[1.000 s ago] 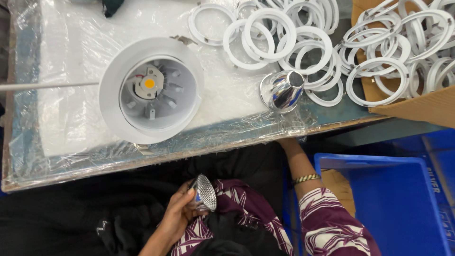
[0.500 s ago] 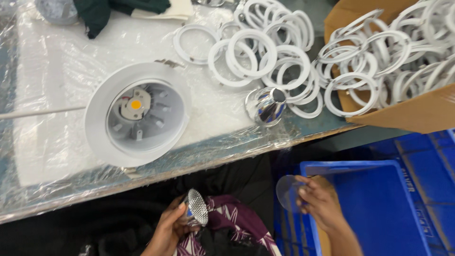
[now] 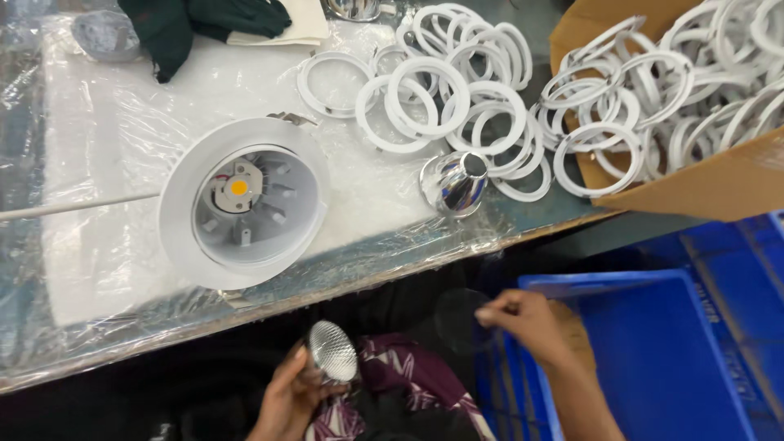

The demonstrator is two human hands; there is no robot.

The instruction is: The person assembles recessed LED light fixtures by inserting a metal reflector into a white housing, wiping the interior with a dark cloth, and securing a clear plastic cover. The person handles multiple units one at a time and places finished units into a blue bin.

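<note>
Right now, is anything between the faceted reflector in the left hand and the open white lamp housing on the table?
Nothing visible: only the table edge separates the faceted reflector from the white lamp housing.

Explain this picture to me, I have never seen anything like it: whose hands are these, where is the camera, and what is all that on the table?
The camera sits on a person's head and looks down at their own two bare hands. The left hand holds a small silvery reflector cup with a dimpled face. The right hand pinches a thin clear disc over a blue crate. On the plastic-covered table lies a round white lamp housing with a yellow light chip in its middle, a shiny chrome reflector, and many white rings. More rings fill a cardboard box on the right. A dark green glove lies at the far edge.
</note>
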